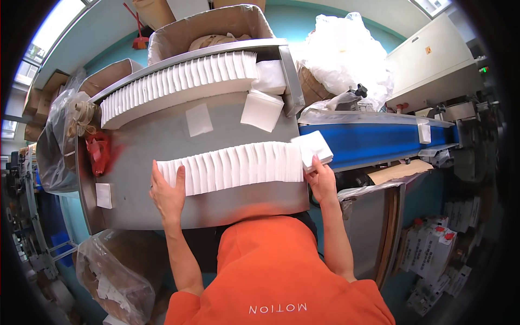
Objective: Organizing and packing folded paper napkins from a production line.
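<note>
A long row of white folded paper napkins (233, 168), packed on edge, runs across the steel table (146, 135) in front of me. My left hand (168, 195) rests against the row's left end, its thumb and fingers spread apart. At the right end, my right hand (322, 181) grips a small stack of napkins (312, 147), thumb on top and fingers underneath. That stack sits where the table meets the blue conveyor belt (368, 142). A second, longer row of napkins (179, 81) stands along the table's far edge.
Loose napkins (200, 119) and a pile (262, 110) lie mid-table. One small stack (104, 195) and a red plastic bag (98, 154) are on the left. Another stack (424, 133) sits down the belt. A large cardboard box (211, 24) stands behind the table's raised rim.
</note>
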`<action>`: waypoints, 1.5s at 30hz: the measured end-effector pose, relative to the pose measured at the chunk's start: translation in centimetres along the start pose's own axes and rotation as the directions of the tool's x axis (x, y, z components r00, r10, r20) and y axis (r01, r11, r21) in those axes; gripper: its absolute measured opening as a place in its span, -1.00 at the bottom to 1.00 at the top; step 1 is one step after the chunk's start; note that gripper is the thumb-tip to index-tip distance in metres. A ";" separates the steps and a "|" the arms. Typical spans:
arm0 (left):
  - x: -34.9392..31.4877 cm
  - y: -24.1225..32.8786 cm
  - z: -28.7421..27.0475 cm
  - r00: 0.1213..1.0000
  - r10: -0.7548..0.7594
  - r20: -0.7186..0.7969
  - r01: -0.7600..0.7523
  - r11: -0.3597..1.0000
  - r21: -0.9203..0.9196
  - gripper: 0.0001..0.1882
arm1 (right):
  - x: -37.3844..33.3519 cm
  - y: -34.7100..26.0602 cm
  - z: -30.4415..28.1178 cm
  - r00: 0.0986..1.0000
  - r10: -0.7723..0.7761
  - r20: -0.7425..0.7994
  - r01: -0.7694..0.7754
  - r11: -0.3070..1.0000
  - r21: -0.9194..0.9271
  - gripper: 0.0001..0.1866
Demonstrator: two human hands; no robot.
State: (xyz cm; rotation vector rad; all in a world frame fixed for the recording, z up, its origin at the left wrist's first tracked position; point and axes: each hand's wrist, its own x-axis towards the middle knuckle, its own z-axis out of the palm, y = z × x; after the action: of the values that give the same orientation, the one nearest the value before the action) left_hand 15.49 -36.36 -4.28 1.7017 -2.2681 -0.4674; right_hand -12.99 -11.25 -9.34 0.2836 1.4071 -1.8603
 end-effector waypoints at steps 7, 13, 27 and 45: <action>-0.5 2.4 0.6 0.998 0.063 0.019 -0.062 0.997 -0.045 -0.08 | -0.6 0.9 4.7 0.957 -0.228 0.181 0.286 0.618 -0.733 -0.47; -0.6 1.6 0.9 0.999 0.008 0.035 -0.005 0.997 -0.078 -0.07 | -1.3 0.5 0.9 0.919 0.362 0.156 -0.350 0.932 -0.099 -0.50; -0.8 3.2 1.3 0.992 0.057 0.108 -0.045 0.992 -0.117 0.08 | 0.0 2.9 2.1 0.981 0.065 0.184 -0.019 0.970 -0.244 -0.49; -1.4 4.0 1.1 0.988 0.070 0.135 -0.052 0.990 -0.131 0.07 | -1.3 1.0 1.1 0.912 0.342 0.227 -0.300 0.933 -0.199 -0.54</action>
State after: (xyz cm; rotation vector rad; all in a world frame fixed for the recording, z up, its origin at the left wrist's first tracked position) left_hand 11.92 -33.86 -3.64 1.5782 -2.3239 -0.7214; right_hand -11.09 -11.75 -8.89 0.1722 1.2364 -1.4472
